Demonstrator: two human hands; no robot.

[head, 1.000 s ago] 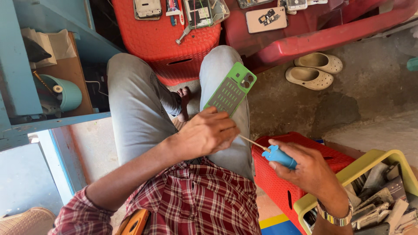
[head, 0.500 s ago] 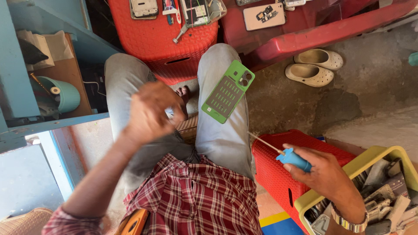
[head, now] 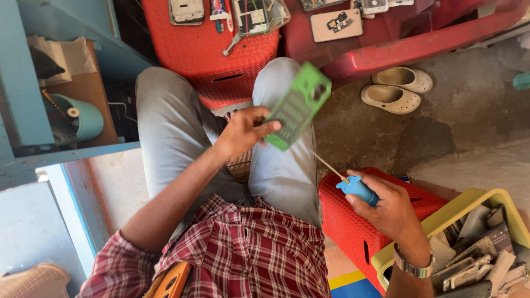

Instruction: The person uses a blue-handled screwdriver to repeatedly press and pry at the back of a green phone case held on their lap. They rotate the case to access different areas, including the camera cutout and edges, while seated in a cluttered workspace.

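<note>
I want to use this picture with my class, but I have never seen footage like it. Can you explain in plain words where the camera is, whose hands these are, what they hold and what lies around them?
The camera sits on a seated person's head and looks down, so you see their own lap, knees and arms. The left hand holds a green phone-shaped part with rows of keypad holes, lifted above the knees and blurred by motion. The right hand grips a screwdriver with a blue handle, its thin shaft pointing toward the green part. Ahead stands a red plastic stool carrying opened phones and small tools. Beside the right hand is a second red stool, and next to it a yellow crate filled with old phone parts. A pair of pale sandals lies on the concrete floor.
</note>
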